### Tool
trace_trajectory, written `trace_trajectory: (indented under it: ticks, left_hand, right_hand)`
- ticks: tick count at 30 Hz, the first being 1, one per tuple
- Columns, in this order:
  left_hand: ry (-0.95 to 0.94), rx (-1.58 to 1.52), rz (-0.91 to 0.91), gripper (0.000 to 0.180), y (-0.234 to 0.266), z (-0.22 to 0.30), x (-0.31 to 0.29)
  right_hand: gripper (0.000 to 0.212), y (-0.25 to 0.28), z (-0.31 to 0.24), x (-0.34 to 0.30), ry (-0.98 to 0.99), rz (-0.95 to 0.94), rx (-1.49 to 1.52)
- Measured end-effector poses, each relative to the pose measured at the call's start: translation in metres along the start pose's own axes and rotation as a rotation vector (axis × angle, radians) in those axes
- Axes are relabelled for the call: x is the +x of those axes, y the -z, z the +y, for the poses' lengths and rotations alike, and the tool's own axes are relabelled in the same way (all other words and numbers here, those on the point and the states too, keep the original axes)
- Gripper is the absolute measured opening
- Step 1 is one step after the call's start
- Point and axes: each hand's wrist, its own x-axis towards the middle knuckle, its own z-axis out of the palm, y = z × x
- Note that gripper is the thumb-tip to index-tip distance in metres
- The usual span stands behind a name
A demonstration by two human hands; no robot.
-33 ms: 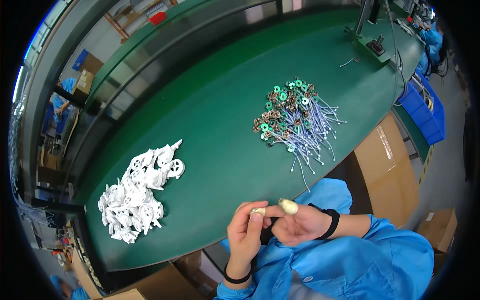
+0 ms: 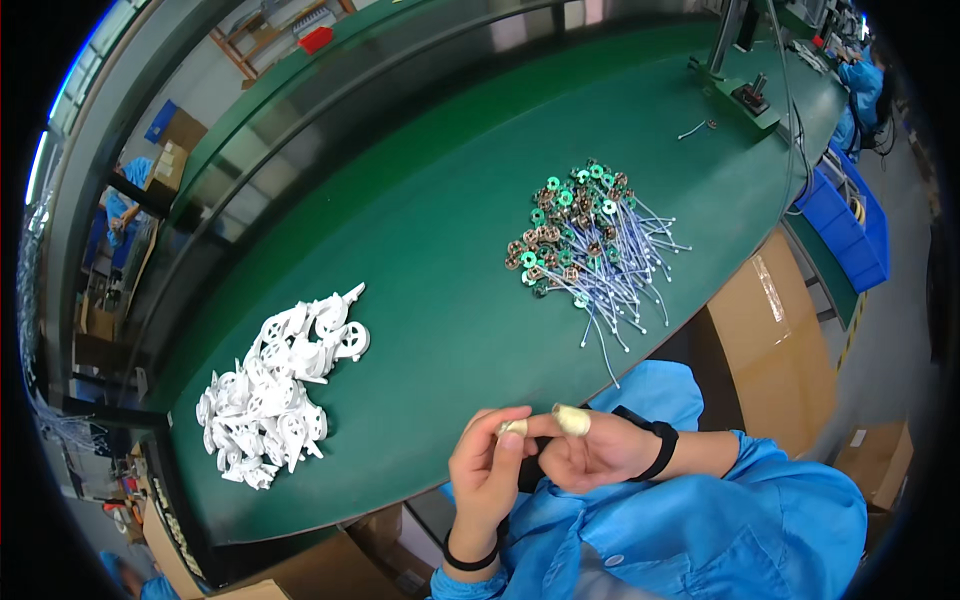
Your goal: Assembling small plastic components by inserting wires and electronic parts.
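Note:
My left hand (image 2: 482, 468) is closed, thumb and index finger pinching a cream-coloured finger cot (image 2: 515, 427) at the tip of my right index finger. My right hand (image 2: 605, 450) has that index finger stretched out to the left, with its thumb raised apart and the other fingers loosely curled. A second cream finger cot (image 2: 573, 420) covers the right thumb. Nothing is gripped in the right hand. Both hands are at the near edge of the green table (image 2: 430, 300), in front of my blue sleeves and dark wristbands.
White plastic parts with wheel-like rings (image 2: 290, 385) lie heaped at left. Farther right is a pile of green and brown ring-shaped parts with thin wires (image 2: 590, 235). A stand (image 2: 750, 100) occupies the far right, near a blue bin (image 2: 850, 225). Cardboard (image 2: 775, 320) stands beside the table.
The right thumb has tipped slightly to the left, and the left hand has shifted a little. The pinch at the right index fingertip continues.

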Motion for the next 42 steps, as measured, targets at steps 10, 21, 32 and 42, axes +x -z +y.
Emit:
trace_trajectory:
  ticks: [10,21,32,42]
  left_hand:
    - [-0.019,0.192,-0.114,0.029,0.034,0.029,0.011]
    - [-0.157,0.893,0.207,0.024,0.141,0.056,0.079]
    - [-0.336,1.515,0.142,0.028,0.156,0.035,0.124]
    - [-0.316,1.314,0.22,0.014,0.149,0.026,0.118]
  right_hand:
    - [0.022,-0.016,-0.028,0.012,0.282,0.157,-0.568]
    - [0.024,-0.005,-0.14,0.033,0.909,0.694,-2.327]
    - [0.015,0.012,-0.133,0.041,0.876,0.644,-2.186]
    - [0.015,0.008,-0.148,-0.018,1.249,0.745,-1.089]
